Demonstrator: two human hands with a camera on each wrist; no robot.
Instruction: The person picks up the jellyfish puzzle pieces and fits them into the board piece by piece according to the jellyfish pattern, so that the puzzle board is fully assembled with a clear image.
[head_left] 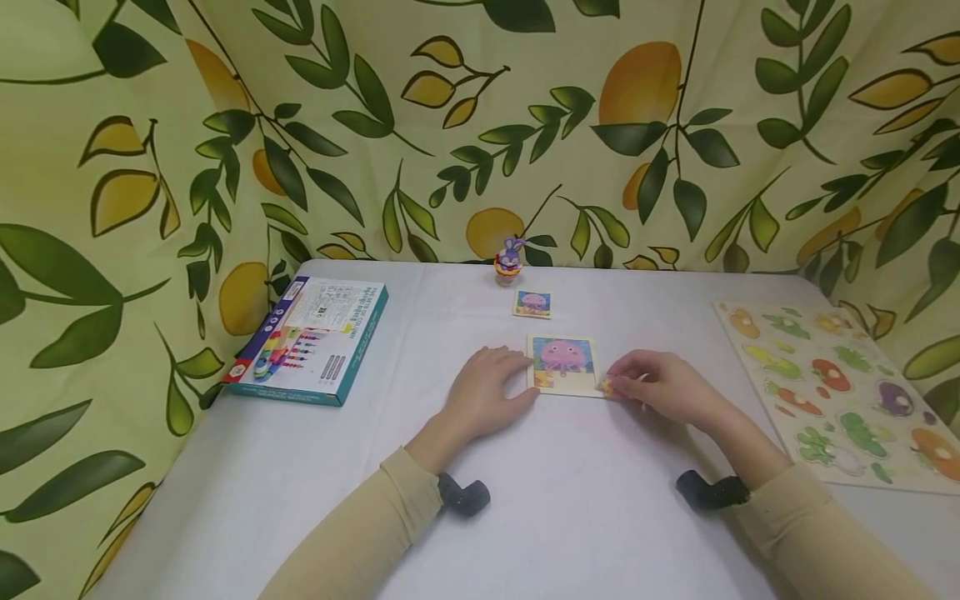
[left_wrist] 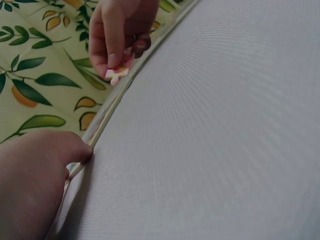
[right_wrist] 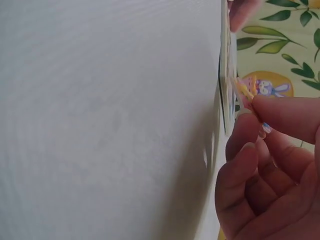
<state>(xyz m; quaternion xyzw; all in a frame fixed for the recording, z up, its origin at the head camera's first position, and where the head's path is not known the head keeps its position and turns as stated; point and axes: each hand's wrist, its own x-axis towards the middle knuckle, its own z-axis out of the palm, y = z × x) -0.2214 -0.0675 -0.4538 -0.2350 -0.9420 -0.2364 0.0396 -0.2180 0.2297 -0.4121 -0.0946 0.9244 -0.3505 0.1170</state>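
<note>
A small jigsaw puzzle board [head_left: 577, 385] with a pink jellyfish picture lies on the white table; a pale bare strip shows along its lower part. My left hand [head_left: 489, 390] rests at the board's left side, its fingers extended and its thumb [left_wrist: 80, 151] touching the edge. Between thumb and index finger my right hand [head_left: 663, 385] pinches a jigsaw piece [left_wrist: 119, 73], partly covered by the fingertips. In the head view this piece is right at the board's lower right corner. The right wrist view has the piece [right_wrist: 246, 92] tilted close to the board's edge.
Behind the board lies a small jellyfish picture card [head_left: 532, 303], with a purple rabbit figurine [head_left: 508, 260] farther back. On the left is a flat toy box [head_left: 311, 333]. A vegetable puzzle board [head_left: 806, 354] lies on the right. A leaf-patterned curtain [head_left: 480, 108] hangs behind the table.
</note>
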